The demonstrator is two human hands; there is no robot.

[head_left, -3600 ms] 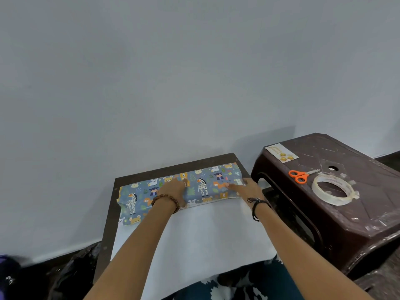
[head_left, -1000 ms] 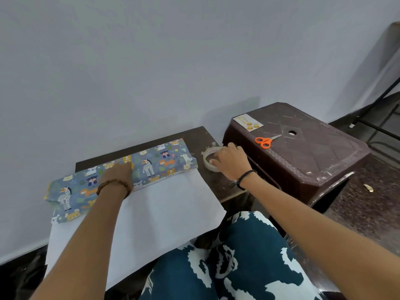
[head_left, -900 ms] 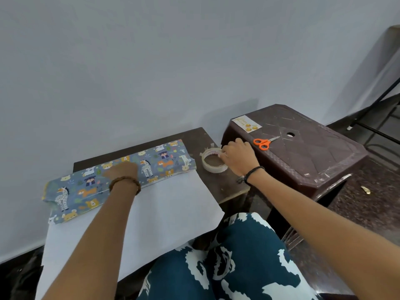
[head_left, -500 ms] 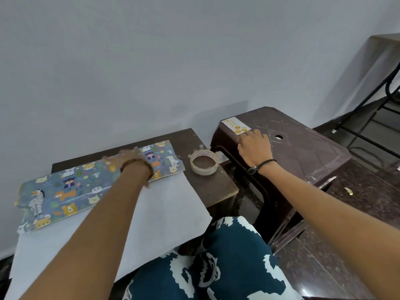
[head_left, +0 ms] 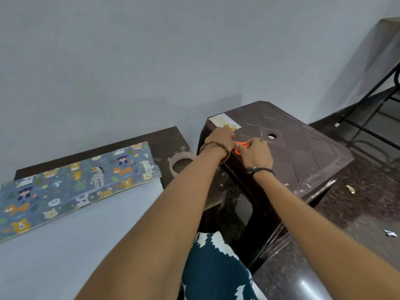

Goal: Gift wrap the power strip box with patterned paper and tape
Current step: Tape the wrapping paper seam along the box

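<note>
The box, partly covered in blue animal-patterned paper (head_left: 75, 182), lies on the small dark table (head_left: 168, 137), and nothing touches it. The paper's white underside (head_left: 75, 234) spreads toward me. A clear tape roll (head_left: 179, 163) sits on the table's right end. Both my hands are over the brown plastic stool (head_left: 303, 148). My right hand (head_left: 257, 153) curls its fingers on the orange handles of the scissors (head_left: 239, 147). My left hand (head_left: 220, 138) is right beside it, back toward me, with its fingertips hidden.
A small white card with yellow marks (head_left: 225, 122) lies at the stool's far left corner. My patterned teal lap (head_left: 216, 267) is below. Dark floor with paper scraps (head_left: 350, 189) lies right of the stool, and black metal legs (head_left: 372, 100) stand at the far right.
My left hand has left the wrapped box and crossed to the stool beside my right hand. My right hand, after setting the tape roll on the table, has closed on the scissors.
</note>
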